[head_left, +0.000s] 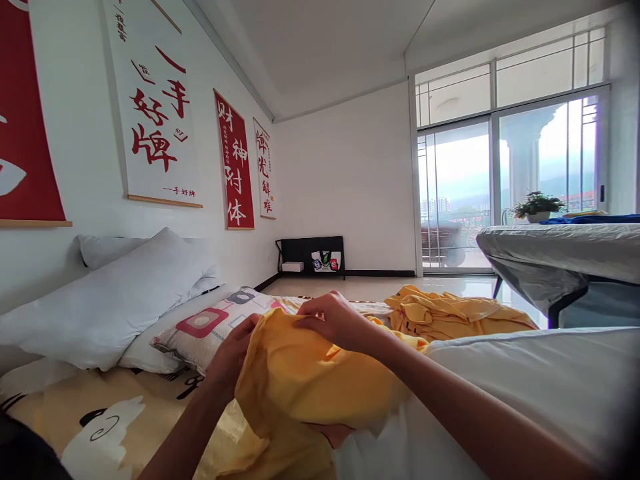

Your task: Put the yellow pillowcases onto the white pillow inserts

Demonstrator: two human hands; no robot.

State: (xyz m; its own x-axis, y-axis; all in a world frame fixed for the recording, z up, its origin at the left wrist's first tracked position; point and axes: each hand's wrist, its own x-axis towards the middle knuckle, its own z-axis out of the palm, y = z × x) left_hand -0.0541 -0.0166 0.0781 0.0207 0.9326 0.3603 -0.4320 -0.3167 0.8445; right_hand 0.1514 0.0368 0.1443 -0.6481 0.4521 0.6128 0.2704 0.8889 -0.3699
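A yellow cloth (300, 380), bunched and hanging in folds, is held up in front of me above the bed. My left hand (234, 357) is closed on its left edge, the fingers partly hidden behind the fabric. At the upper edge, my right hand (334, 321) pinches the cloth between thumb and fingers. A white quilt (540, 373) lies to the right, under my right forearm. Beyond my hands is a heap of yellow fabric (445, 313). Whether it joins the cloth I hold cannot be made out.
On the left lie white pillows (115, 300) and a patterned cushion (215, 323), over a beige printed bed sheet (45, 393). A covered table (565, 243) with a potted plant (539, 205) stands at right. A black rack (300, 250) is by the far wall.
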